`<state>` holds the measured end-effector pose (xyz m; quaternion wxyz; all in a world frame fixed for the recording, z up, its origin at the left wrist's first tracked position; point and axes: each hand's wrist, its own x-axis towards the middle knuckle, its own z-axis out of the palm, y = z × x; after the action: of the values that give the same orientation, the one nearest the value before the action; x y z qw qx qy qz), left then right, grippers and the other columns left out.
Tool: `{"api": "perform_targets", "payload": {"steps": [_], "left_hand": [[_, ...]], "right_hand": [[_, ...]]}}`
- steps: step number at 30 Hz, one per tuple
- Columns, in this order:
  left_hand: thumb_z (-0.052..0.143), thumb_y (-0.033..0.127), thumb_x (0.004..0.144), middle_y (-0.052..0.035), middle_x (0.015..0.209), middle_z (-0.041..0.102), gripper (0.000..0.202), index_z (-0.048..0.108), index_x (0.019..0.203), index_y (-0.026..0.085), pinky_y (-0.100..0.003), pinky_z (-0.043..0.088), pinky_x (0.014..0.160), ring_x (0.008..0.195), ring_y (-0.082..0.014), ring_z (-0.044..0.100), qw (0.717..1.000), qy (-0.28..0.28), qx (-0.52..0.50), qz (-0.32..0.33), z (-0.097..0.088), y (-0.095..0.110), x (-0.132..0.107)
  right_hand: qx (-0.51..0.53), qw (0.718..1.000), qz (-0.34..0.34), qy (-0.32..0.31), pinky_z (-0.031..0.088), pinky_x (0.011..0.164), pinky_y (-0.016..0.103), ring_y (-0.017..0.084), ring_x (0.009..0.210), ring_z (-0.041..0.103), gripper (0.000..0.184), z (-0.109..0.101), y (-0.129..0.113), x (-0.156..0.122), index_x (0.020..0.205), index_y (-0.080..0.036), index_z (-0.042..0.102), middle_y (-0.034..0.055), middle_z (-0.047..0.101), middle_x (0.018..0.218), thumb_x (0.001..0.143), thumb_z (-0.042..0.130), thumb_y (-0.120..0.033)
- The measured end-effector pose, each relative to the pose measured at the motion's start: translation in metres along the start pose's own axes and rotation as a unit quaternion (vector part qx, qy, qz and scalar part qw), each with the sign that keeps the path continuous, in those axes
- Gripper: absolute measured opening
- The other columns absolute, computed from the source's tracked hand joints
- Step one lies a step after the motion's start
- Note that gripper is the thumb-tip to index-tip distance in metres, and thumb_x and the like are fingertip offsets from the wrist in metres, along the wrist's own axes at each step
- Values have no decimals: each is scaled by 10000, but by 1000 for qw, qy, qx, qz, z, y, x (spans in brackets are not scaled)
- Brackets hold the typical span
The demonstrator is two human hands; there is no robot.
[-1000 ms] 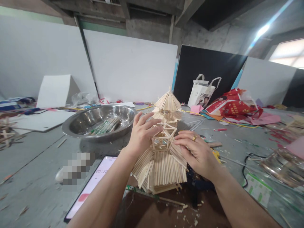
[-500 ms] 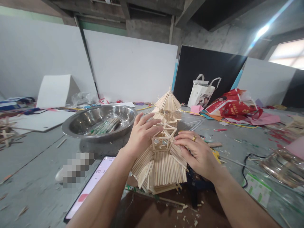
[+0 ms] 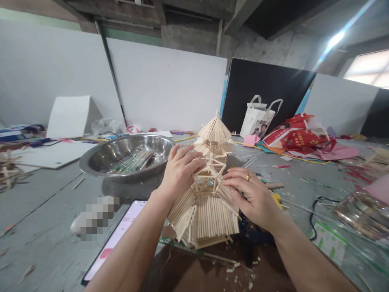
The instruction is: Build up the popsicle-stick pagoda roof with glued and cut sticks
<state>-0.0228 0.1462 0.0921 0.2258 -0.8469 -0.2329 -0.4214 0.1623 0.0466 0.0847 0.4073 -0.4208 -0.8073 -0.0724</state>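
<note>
In front of me stands a model tower section made of thin wooden sticks, with a sloped stick roof [image 3: 216, 217] and an open stick frame [image 3: 209, 177] on top. My left hand [image 3: 181, 170] is at the frame's left side, fingers stretched out and apart; the fingertips overlap the frame, and I cannot tell how firmly they touch it. My right hand [image 3: 253, 194], a ring on one finger, rests by the right side of the frame and roof with its fingers extended. Neither hand visibly holds a loose piece. Just behind stands a pointed stick roof [image 3: 215, 129] over a lower tier.
Left of the model sits a steel basin [image 3: 91, 168] with wrapped sticks [image 3: 136, 160] inside. A phone [image 3: 117, 239] lies by my left forearm. Stick scraps [image 3: 237, 265] litter the brown board. Farther back are a white bag [image 3: 257, 119] and red packaging [image 3: 299, 136].
My left hand has drawn slightly left and down, its fingers a little farther from the frame's middle. The right hand and the model have barely moved.
</note>
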Motion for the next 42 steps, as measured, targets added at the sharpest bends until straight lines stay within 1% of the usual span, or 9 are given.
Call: {"api": "perform_targets", "payload": {"steps": [9,23,26,28,33,36,39,40,42], "left_hand": [[531,222,724,49,905,635,116,597,793,287,-387,252,910,995,-181,466,999,28,25,16,3,-2,-2],[513,180,725,41,911,634,156,597,795,291,-384,253,901,1005,-190,456,1000,10,13,10,-2,-1,-1],[500,170,730,31,939,625,161,585,824,270,-381,252,906,1012,-185,452,1000,-16,-4,8,-3,0,1],[491,154,729,14,983,610,221,560,915,252,-388,254,906,1033,-191,439,999,-47,-12,1,-4,0,1],[524,129,675,-46,1175,489,521,393,1170,227,-442,257,916,1135,-241,341,987,-156,-32,-34,-17,-7,1],[568,220,653,-65,1229,430,646,294,1238,236,-432,303,905,1147,-240,332,977,-191,-58,-72,-32,-14,-1],[578,305,653,-61,1197,462,587,365,1195,240,-409,331,906,1129,-221,366,974,-189,-90,-87,-48,-16,0],[568,302,665,-55,1155,499,502,429,1143,237,-390,353,893,1095,-207,407,976,-168,-104,-96,-53,-15,1],[535,268,701,-38,1031,577,266,553,962,219,-335,409,837,976,-169,506,977,-96,-137,-129,-61,-11,2]], "right_hand": [[2,1000,1,-1,391,845,340,149,968,460,220,1,0,-1,867,-193,545,37,553,925,728,427,-69],[9,1000,4,-7,392,836,359,162,967,461,217,0,0,0,876,-202,538,44,548,929,740,421,-80],[6,1000,2,-7,387,843,352,154,969,458,214,1,0,0,874,-198,538,40,548,933,738,425,-78],[4,1000,-2,-5,386,846,346,150,970,456,215,1,1,0,874,-193,540,38,549,934,735,427,-74],[0,1000,-4,-4,396,832,361,161,964,467,222,1,1,0,877,-203,544,38,558,930,733,426,-82],[-5,1000,-1,-3,392,831,373,173,973,469,223,0,2,-1,890,-212,545,41,563,938,738,431,-96],[-5,1000,2,-3,395,828,370,175,974,472,211,-1,3,-2,899,-212,546,46,562,945,745,438,-116],[-3,1000,1,0,398,825,369,175,971,474,209,-1,3,-2,900,-212,546,46,562,943,747,438,-120],[6,1000,-3,11,401,823,369,175,965,479,208,-2,4,-3,900,-212,542,48,563,934,748,434,-120]]}}
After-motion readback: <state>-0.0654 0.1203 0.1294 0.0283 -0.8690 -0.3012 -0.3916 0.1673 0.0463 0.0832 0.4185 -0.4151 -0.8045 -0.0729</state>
